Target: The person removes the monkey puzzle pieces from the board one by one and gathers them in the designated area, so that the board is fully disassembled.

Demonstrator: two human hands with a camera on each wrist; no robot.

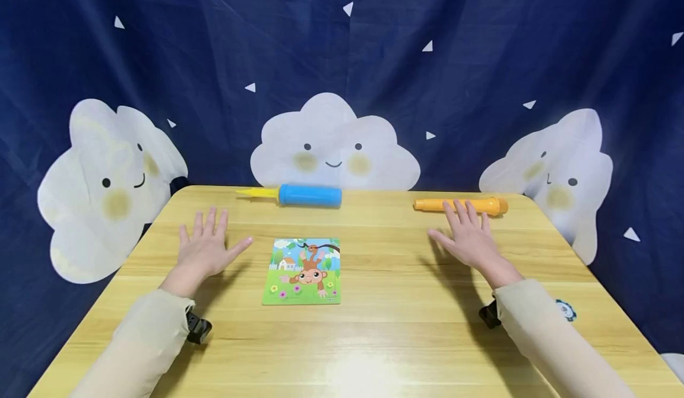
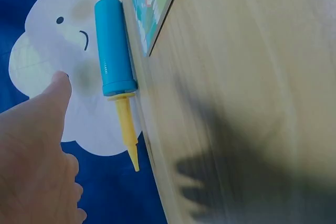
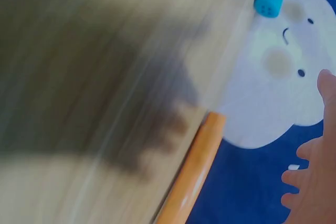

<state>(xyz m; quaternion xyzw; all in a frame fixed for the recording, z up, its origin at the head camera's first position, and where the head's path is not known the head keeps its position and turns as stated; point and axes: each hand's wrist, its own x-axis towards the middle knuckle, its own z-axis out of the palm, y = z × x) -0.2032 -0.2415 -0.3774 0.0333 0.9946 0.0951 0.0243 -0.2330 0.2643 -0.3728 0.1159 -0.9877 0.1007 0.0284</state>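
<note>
My left hand (image 1: 205, 254) hovers over the left part of the table, fingers spread and holding nothing. To its right lies a square picture puzzle (image 1: 302, 273) showing a monkey hanging from a branch. Beyond, near the far edge, a blue balloon pump (image 1: 310, 195) rests on its side, its yellow nozzle pointing left. My right hand (image 1: 470, 243) is also spread, above the right part of the table with nothing in its grasp. Its fingertips overlap an orange toy microphone (image 1: 488, 206) in the head view; in the right wrist view the microphone (image 3: 191, 174) lies apart from the hand.
A small round dark-and-white token (image 1: 566, 310) lies by the right forearm, partly hidden by the sleeve. The wooden table (image 1: 395, 303) ends at a dark blue curtain (image 1: 299, 29) printed with smiling clouds. Each wrist wears a black camera.
</note>
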